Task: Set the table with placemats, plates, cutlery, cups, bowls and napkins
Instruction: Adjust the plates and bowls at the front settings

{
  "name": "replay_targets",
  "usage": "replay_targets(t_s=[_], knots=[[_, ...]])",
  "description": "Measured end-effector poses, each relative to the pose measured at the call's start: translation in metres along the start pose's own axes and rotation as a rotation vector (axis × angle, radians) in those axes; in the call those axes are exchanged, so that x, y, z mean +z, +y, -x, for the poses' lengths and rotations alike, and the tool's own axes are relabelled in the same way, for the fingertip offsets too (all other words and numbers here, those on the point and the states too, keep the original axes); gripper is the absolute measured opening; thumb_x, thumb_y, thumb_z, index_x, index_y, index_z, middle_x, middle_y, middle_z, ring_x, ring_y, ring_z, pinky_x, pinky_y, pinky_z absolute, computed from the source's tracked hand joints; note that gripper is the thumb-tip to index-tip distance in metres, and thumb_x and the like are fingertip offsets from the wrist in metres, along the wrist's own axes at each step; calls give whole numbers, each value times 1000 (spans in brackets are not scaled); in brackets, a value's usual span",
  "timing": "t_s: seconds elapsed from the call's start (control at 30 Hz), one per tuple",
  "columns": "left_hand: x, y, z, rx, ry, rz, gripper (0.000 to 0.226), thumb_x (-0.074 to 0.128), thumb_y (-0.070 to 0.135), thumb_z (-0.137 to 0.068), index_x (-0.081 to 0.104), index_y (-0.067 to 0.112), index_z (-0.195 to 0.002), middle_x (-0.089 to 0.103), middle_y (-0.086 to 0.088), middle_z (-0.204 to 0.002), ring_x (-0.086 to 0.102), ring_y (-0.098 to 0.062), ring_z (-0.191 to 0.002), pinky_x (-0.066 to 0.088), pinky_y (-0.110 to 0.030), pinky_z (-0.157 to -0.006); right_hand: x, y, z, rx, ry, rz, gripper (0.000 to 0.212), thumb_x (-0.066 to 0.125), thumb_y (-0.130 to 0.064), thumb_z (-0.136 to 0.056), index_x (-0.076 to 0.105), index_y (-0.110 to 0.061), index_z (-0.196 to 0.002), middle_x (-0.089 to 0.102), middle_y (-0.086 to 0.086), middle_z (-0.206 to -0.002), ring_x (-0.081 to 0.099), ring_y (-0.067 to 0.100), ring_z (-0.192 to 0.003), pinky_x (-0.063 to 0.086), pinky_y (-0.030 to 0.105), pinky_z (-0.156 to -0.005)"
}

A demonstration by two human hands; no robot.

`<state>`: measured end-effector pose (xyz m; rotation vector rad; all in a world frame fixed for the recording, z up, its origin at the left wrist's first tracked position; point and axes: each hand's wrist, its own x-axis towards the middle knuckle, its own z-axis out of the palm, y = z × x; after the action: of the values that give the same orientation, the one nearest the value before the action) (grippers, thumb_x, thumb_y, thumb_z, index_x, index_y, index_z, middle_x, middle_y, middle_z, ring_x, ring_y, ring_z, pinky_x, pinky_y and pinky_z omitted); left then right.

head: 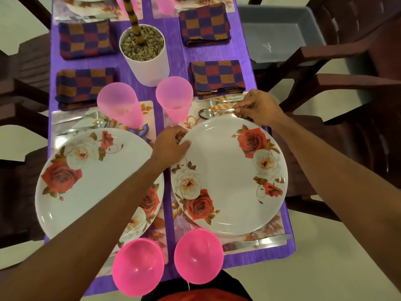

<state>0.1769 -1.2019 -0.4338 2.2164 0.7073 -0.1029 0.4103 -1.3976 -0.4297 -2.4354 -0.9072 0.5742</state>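
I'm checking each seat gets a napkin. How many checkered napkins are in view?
4. Far-left napkin, near-left napkin, far-right napkin and near-right napkin, flanking the white pot. Others may lie beyond the frame's top edge.

Glossy white glazed plates with printed roses, catching highlights. Translucent pink plastic cups, smooth and faintly frosted. Shiny opaque pink plastic bowls. Polished metal spoon and fork, mirror-bright. Woven checked cloth napkins, matt and ribbed. Slick laminated placemats. Matt purple textured tablecloth. Rough gravel in smooth white pot.
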Motion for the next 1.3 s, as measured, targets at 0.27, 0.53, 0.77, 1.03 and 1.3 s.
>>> replay_targets(t_s=[0.27,0.53,0.77,1.03,1.3], knots=[[-3,4,3,-8,42,45,20,67,19,-94,64,13,-113,62,4,-93,56,-6,-74,48,-16,-67,2,-4,3,47,26,-18,25,73,-27,-91,77,-20,-115,57,-21,-88,53,1,-84,41,14,-74],[-55,-23,55,171,270,73,9,68,10,-89,70,12,-97,65,4,-90,60,-12,-82,46,-15,-73,19,-79,49,35,418,-333,9,70,-24,-93,78,-21,-96,71,-7,-90,64,5,-80,50,25,-75],[-138,-128,97,-80,510,-20,14,68,20,-87,72,19,-100,68,1,-104,62,-20,-97,50,-37,-89,117,-210,93,-166,154,-471,10,75,-16,-89,80,-16,-98,71,-10,-86,64,5,-75,49,15,-72],[-214,-225,133,-243,485,103,14,68,23,-88,71,21,-102,67,0,-104,63,-16,-95,53,-38,-90,197,-327,72,-189,12,-344,9,73,-21,-89,80,-19,-94,71,-12,-89,63,7,-73,54,36,-79],[-309,-364,154,22,342,262,9,68,15,-91,72,17,-99,71,3,-100,64,-6,-92,51,-24,-91,318,-477,69,133,129,-389,11,70,-27,-89,80,-23,-88,76,-5,-78,72,11,-72,59,43,-76]])
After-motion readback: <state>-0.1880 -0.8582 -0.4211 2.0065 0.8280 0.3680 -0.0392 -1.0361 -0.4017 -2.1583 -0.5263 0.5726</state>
